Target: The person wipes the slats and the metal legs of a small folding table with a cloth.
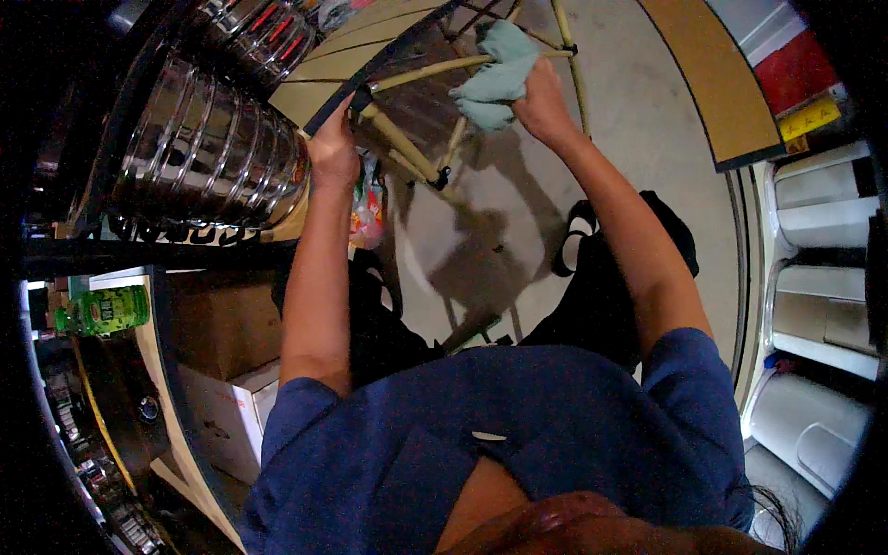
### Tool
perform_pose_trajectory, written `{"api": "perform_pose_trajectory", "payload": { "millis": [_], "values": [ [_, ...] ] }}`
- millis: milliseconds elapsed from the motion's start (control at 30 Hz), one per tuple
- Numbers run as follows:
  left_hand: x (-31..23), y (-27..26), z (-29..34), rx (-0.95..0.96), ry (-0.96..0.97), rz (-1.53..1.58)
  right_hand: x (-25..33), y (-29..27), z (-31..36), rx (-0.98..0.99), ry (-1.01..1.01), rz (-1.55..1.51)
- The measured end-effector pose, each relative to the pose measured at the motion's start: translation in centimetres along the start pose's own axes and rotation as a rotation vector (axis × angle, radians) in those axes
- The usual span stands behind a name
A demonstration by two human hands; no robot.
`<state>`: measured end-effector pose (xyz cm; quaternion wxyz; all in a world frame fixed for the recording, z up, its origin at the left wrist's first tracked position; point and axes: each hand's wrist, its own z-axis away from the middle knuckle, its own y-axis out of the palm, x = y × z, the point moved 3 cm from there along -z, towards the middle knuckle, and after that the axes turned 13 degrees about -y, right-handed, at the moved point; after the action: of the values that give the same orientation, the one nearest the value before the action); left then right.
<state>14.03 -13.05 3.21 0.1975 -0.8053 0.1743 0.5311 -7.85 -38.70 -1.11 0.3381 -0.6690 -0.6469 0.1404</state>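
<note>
A table with a tan slatted top (338, 44) and a dark rim is tipped on its side, its tan tubular legs (400, 141) turned toward me. My left hand (333, 153) is closed around the dark rim at its near corner. In my right hand (544, 100) is a bunched pale green cloth (499, 79), pressed against a crosswise tube of the leg frame. The cloth covers part of that tube, and the fingers of this hand are partly hidden behind it.
Shiny ribbed metal containers (208, 148) stand on the left beside my left forearm. Below them are cardboard boxes (222, 324) and a green bottle (111, 310). White stacked containers (823, 296) line the right side, near a tan board (708, 79). A colourful plastic bag (367, 217) lies by my left foot.
</note>
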Motion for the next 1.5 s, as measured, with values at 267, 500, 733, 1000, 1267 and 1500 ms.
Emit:
{"api": "perform_pose_trajectory", "payload": {
  "millis": [267, 500, 733, 1000, 1267, 1500],
  "values": [
    [0.9, 0.5, -1.6, 0.024, -0.211, 0.155, -3.7, -5.4, -1.9, -0.412, 0.867, -0.815],
    [-0.4, 0.4, 0.3, 0.018, 0.197, -0.421, -12.0, -4.4, -12.3, -0.087, 0.802, -0.670],
    [1.2, -1.2, 1.4, 0.094, 0.321, -0.829, -21.7, 3.6, -14.4, 0.259, 0.527, -0.144],
    [1.4, 0.8, 2.2, 0.207, 0.035, -0.394, -17.9, 7.5, -11.3, 0.705, -0.130, 0.787],
    [-2.3, 1.1, 1.7, 0.061, 0.170, -0.330, 2.8, -1.5, -7.4, 0.327, 0.435, 0.325],
    [-2.1, 1.6, 0.6, 0.078, 0.068, -0.549, 2.0, -2.3, -5.9, 0.124, -0.305, 0.102]
  ]
}}
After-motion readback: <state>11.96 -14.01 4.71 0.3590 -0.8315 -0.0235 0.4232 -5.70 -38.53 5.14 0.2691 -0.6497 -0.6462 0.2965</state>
